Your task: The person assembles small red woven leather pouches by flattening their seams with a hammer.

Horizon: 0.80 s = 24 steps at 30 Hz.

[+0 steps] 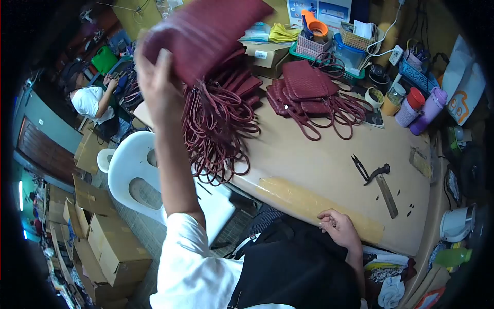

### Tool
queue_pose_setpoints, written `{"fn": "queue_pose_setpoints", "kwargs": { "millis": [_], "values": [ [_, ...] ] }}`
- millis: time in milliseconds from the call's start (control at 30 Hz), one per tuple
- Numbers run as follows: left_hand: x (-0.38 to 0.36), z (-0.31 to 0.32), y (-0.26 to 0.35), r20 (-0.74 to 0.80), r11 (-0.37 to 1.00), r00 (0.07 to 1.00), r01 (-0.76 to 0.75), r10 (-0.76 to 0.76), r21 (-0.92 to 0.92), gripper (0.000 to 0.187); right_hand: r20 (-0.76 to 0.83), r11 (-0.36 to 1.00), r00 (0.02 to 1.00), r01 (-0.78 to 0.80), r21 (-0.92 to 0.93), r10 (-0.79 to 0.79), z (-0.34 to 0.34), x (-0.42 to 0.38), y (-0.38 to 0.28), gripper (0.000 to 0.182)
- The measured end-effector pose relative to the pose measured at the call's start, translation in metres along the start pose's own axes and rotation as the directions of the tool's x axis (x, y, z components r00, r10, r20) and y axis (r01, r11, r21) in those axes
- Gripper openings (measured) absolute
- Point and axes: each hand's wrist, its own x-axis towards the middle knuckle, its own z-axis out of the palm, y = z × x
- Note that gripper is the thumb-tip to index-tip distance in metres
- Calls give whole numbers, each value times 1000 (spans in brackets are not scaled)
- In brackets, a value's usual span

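My left hand [159, 87] is raised at the upper left, fingers closed on the edge of a dark red bag [211, 36], which is blurred by motion. Below it lies a heap of similar dark red bags [244, 85], their thin looped straps [216, 134] hanging over the table edge. A smaller stack of woven dark red bags [309, 85] rests farther right. My right hand [340, 229] is at the table's near edge with curled fingers; something small may be in them, too small to name. Beyond it lie a hammer [387, 195] and small thread snips [358, 167].
Brown tape [303, 198] covers the table's front edge. Baskets [314, 46], a pink-red jar [410, 107] and a purple bottle [429, 109] line the back. A white plastic chair [128, 159] and cardboard boxes [116, 247] stand left. Another person [92, 100] works farther off.
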Motion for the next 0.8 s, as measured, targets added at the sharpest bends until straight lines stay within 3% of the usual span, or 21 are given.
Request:
{"fn": "queue_pose_setpoints", "kwargs": {
  "millis": [67,133,167,200,233,267,300,333,400,433,500,533,600,633,667,767,800],
  "values": [
    [50,-34,-15,22,999,998,51,-51,0,62,-74,998,996,42,36,-40,3,4,8,14],
    [89,-63,-57,-31,992,998,60,-57,107,66,-127,992,992,41,116,-27,7,7,16,13],
    [99,-81,-81,-75,956,985,168,-155,242,69,-172,981,985,44,191,-10,8,9,18,11],
    [97,-91,-90,-123,769,907,409,-404,491,72,-173,981,985,50,190,-17,9,10,18,11],
    [97,-119,-127,-40,730,863,451,-504,514,76,-191,981,982,33,193,5,9,10,19,11],
    [84,-123,-155,-230,615,842,518,-488,594,87,-209,980,978,14,196,28,9,10,19,10],
    [64,-108,-143,-202,658,759,641,-619,394,98,-212,981,977,20,193,22,9,9,19,10],
    [54,-92,-127,-235,654,760,644,-606,398,115,-220,980,975,34,198,10,9,8,19,10],
    [60,-100,-133,-154,653,816,546,-558,525,133,-232,977,973,51,206,-2,11,8,21,10],
    [67,-104,-133,-152,654,816,545,-558,525,133,-239,978,971,66,199,-17,10,8,23,10],
    [80,-111,-128,20,341,834,204,-552,918,141,-239,979,970,77,189,-30,11,7,23,11],
    [83,-103,-115,16,338,834,206,-552,918,141,-247,978,969,69,195,-19,11,7,22,11],
    [91,-86,-92,49,191,777,93,-627,977,141,-255,977,967,64,205,-10,11,9,23,11],
    [91,-82,-88,68,151,806,27,-588,988,117,-272,974,962,70,217,-9,12,10,25,11],
    [95,-81,-91,70,150,806,24,-588,988,117,-291,971,957,77,227,-7,13,11,26,11],
    [102,-62,-88,25,-159,670,-212,-742,964,52,-301,972,954,66,226,6,13,10,22,10],
    [101,-60,-96,29,-155,671,-213,-741,965,52,-305,972,952,67,226,5,13,10,24,10]
  ]
}}
